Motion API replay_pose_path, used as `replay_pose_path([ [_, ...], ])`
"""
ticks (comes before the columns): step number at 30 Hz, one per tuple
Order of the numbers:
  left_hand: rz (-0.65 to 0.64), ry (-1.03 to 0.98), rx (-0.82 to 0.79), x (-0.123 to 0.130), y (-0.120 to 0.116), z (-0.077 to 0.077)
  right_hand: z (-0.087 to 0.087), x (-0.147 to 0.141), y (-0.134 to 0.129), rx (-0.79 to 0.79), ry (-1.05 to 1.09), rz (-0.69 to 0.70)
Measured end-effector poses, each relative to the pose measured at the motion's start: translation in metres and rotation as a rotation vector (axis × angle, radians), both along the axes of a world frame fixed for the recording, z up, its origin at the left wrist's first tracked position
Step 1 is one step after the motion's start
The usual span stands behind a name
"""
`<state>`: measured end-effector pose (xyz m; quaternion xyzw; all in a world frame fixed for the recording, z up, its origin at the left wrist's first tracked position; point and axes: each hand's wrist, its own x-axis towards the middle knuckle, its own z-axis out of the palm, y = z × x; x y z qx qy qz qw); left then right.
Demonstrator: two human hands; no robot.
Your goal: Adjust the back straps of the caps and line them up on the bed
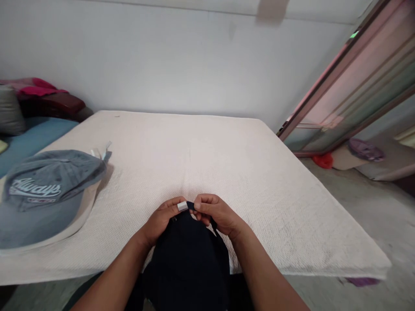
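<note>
A dark navy cap [191, 263] hangs over the near edge of the table, its crown towards me. At its far end is the back strap [191, 206] with a silver metal buckle [182, 206]. My left hand [161, 217] is closed, pinching the buckle between thumb and fingers. Just to the right, my right hand [217, 211] pinches the strap's end, with the thumb on top. The strap runs through the buckle between both hands. Fingers hide part of the strap.
Grey-blue caps [53, 190] with white "Always" lettering lie stacked over a beige one at the left. A pale textured cloth covers the table [207, 151]. Behind stands a white wall [175, 60]. A blue cushioned seat [48, 129] is left; a glass-panelled frame [343, 82] is right.
</note>
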<state>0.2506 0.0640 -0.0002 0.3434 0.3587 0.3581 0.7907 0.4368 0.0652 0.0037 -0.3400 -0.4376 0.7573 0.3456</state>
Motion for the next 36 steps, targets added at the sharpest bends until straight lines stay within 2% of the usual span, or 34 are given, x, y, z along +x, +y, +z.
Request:
replay_pose_path([
  [8, -0.129, 0.112, 0.134, 0.002, 0.000, 0.009, -0.003, 0.002, 0.000, -0.001, -0.053, 0.031],
  [15, -0.106, 0.174, 0.062, 0.003, -0.001, 0.009, -0.001, 0.006, 0.000, -0.015, -0.051, 0.044],
  [20, -0.179, 0.138, 0.086, 0.002, -0.001, 0.004, 0.002, 0.005, -0.001, 0.018, -0.004, 0.021],
  [28, -0.154, 0.072, 0.026, -0.001, -0.002, -0.007, -0.002, 0.005, 0.000, -0.078, 0.027, 0.023],
  [36, -0.172, 0.098, 0.027, -0.001, -0.002, -0.005, 0.000, 0.004, -0.002, -0.087, 0.034, 0.029],
])
